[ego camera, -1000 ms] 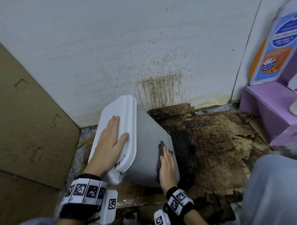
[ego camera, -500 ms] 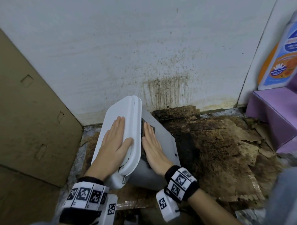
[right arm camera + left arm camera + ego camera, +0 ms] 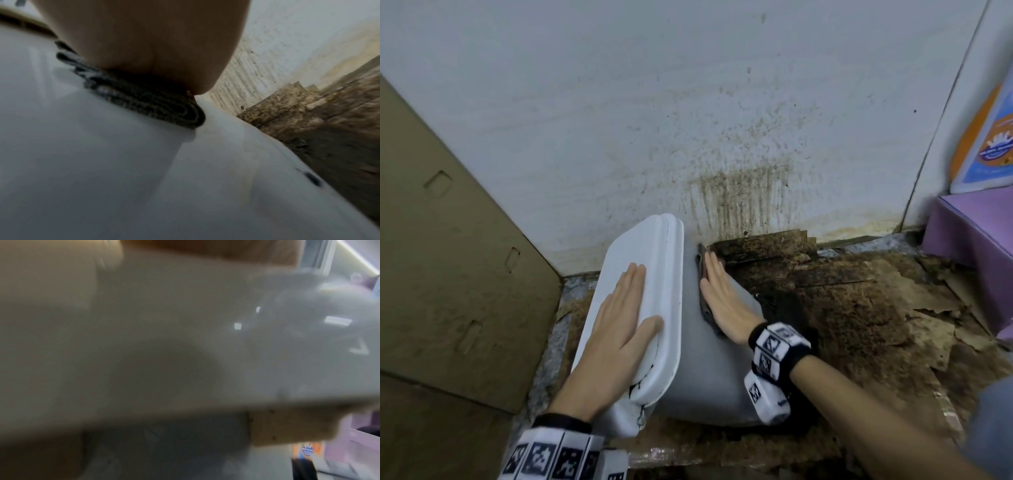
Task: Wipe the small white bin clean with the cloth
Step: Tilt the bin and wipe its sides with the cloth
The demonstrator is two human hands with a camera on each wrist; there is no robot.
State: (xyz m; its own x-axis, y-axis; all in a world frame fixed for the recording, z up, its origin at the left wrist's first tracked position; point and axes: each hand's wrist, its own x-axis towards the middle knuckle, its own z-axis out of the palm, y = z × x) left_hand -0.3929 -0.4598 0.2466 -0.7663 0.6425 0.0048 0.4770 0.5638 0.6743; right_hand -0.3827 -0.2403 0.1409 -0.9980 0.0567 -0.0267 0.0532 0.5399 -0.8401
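Observation:
The small white bin [image 3: 698, 370] lies tipped on its side on the dirty floor, its lid [image 3: 654, 260] facing left. My left hand [image 3: 619, 318] rests flat on the lid with straight fingers. A dark folded cloth [image 3: 703, 291] is pressed onto the bin's upturned side under my flat right hand [image 3: 726, 301], near the far end by the wall. In the right wrist view the cloth [image 3: 148, 100] shows folded beneath my palm [image 3: 154, 48] on the white bin [image 3: 102, 170]. The left wrist view is blurred, filled by the bin lid [image 3: 164, 337].
A stained white wall [image 3: 688, 120] stands right behind the bin. Brown cardboard [image 3: 448, 257] leans at the left. Dirty, torn cardboard [image 3: 842, 308] covers the floor to the right. A purple box [image 3: 976, 233] and an orange-blue bottle [image 3: 986, 137] sit at the far right.
My right hand slid the cloth along the bin's side from the near end towards the wall. The left hand stayed flat on the lid.

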